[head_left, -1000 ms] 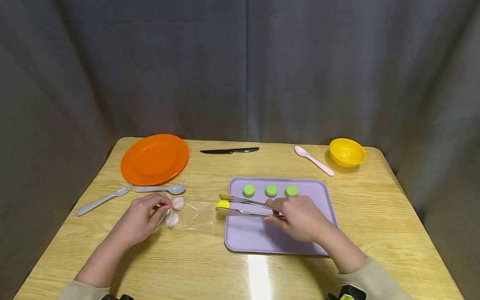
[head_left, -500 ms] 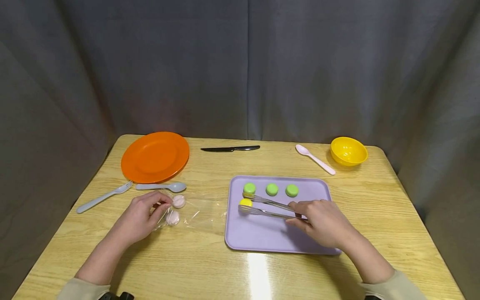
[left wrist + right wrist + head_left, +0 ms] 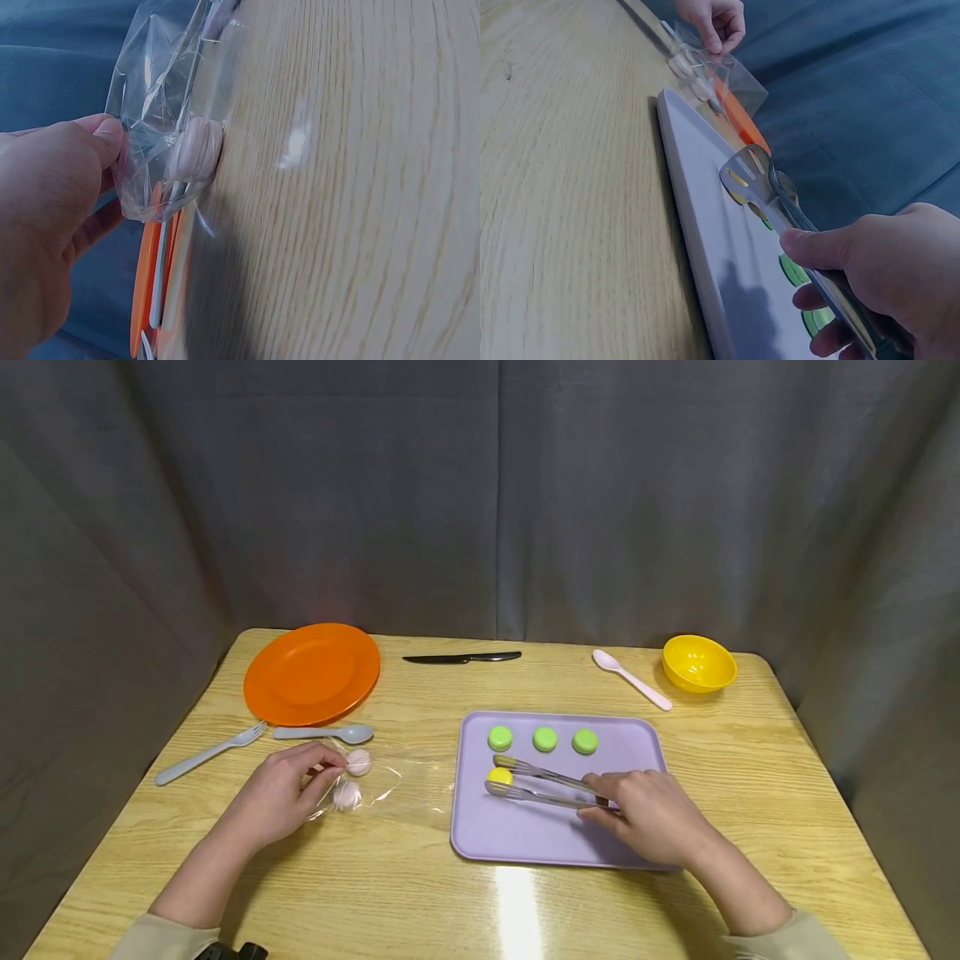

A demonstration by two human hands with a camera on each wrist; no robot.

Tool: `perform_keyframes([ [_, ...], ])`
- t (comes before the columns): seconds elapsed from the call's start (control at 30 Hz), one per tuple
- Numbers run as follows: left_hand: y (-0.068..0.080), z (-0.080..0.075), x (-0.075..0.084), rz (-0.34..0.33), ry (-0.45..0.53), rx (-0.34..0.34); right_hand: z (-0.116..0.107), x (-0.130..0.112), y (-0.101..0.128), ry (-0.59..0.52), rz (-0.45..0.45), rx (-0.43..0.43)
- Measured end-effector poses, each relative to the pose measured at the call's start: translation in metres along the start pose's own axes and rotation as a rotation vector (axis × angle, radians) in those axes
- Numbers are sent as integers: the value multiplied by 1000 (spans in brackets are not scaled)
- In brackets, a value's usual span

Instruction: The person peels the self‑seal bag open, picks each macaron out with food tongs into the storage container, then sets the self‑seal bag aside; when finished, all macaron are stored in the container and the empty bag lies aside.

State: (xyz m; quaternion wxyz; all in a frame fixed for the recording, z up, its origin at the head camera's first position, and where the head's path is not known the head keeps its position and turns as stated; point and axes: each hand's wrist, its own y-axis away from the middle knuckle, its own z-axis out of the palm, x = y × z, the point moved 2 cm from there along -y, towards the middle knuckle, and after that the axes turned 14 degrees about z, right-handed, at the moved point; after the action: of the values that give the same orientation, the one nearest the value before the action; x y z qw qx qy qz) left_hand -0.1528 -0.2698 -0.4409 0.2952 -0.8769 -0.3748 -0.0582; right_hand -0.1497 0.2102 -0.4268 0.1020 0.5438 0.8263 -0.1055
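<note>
1. R hand [image 3: 652, 817] is gripping the tongs [image 3: 543, 783], fingers curled round the handles, low over the near part of the tray [image 3: 525, 847].
2. Tong tips are closing on the yellow macaron [image 3: 500, 775], which is sitting at the tray's left side, just below the leftmost of 3 green macarons [image 3: 499, 737]. Judging: keep the squeeze light & even so the shell isn't cracking, and set it flat in line w/ the greens before easing off.
3. L hand [image 3: 279, 797] is pinching the clear bag [image 3: 390, 781] by its left end, on the table left of the tray. It's best holding steady so the mouth is facing the tray.
4. 2 pink macarons [image 3: 352, 778] are lying inside the bag by the L fingertips.
</note>
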Motion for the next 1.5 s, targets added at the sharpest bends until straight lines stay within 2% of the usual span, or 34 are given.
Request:
perform_keyframes([
  [0.2,-2,-3,0,0,19,-12,-4,-4,-3,-36,8,27],
  [0.4,-3,-3,-2,6,40,-13,-2,-22,-14,-86,-75,64],
  [0.53,-3,-3,-3,14,51,-7,7,-39,-24,-98,-137,56],
  [0.83,-4,-1,-4,26,59,-5,33,-84,-51,-36,-223,41],
  [1.1,-9,0,1,33,70,3,49,-116,-70,6,-199,44],
  [1.3,-12,0,3,40,66,-3,57,-127,-79,5,-150,51],
  [1.5,-15,0,0,5,86,-38,62,-134,-85,-2,-122,48],
])
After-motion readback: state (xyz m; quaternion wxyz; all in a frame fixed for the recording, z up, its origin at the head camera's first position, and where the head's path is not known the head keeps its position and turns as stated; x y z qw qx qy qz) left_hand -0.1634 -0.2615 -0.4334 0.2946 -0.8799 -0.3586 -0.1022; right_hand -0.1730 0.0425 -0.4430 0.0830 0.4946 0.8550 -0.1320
